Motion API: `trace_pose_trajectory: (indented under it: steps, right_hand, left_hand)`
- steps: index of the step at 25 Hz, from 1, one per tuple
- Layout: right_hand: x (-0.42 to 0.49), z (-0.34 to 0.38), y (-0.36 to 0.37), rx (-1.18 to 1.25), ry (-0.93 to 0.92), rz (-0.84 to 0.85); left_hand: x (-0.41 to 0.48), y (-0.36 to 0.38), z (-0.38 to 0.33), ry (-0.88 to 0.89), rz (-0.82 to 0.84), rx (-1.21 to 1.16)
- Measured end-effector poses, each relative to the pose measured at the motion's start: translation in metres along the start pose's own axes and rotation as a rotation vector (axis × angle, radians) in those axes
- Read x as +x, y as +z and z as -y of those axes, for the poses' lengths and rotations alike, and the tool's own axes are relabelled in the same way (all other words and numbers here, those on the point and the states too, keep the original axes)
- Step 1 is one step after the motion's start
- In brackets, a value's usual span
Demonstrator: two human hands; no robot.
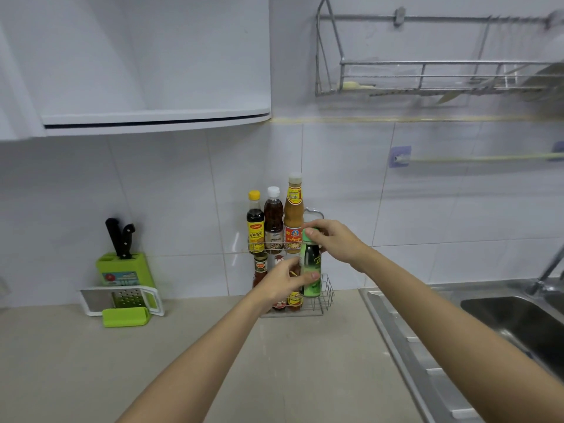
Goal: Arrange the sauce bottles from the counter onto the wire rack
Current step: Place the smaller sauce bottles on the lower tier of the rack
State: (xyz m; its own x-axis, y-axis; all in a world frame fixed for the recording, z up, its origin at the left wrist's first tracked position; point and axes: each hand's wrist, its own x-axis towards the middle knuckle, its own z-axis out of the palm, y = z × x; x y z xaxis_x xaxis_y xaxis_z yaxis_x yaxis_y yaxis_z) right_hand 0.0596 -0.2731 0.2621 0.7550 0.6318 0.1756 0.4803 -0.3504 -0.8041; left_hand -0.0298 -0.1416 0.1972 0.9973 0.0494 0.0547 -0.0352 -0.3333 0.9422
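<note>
A two-tier wire rack (pixel 327 293) stands on the counter against the tiled wall. Its upper tier holds three bottles: a yellow-capped dark sauce bottle (pixel 255 222), a white-capped brown bottle (pixel 273 219) and a tall orange sauce bottle (pixel 293 213). Small bottles (pixel 260 265) stand on the lower tier, partly hidden behind my left hand. A dark bottle with a green cap and green label (pixel 310 264) is upright at the rack's right side. My right hand (pixel 331 239) grips its top and my left hand (pixel 282 282) holds its lower body.
A green knife block (pixel 122 268) with black-handled knives stands at the left, with a grater (pixel 122 299) and a green holder in front of it. A steel sink (pixel 515 319) and its drainboard lie to the right. A wall-mounted dish rack (pixel 427 77) hangs above.
</note>
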Motion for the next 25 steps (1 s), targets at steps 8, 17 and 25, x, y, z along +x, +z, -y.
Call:
trace_pose_trajectory:
  steps: [8, 17, 25]
  right_hand:
    - [0.0, 0.009, 0.012, -0.3, 0.022, -0.281]
    - [0.004, -0.01, -0.001, -0.063, 0.108, -0.106]
    - [0.008, -0.053, 0.015, 0.215, 0.121, -0.078]
  left_hand:
    - [0.008, 0.017, 0.005, 0.031, -0.202, 0.106]
    - [0.014, 0.01, 0.008, -0.012, 0.002, 0.043]
    - [0.042, 0.016, 0.025, -0.036, -0.092, 0.031]
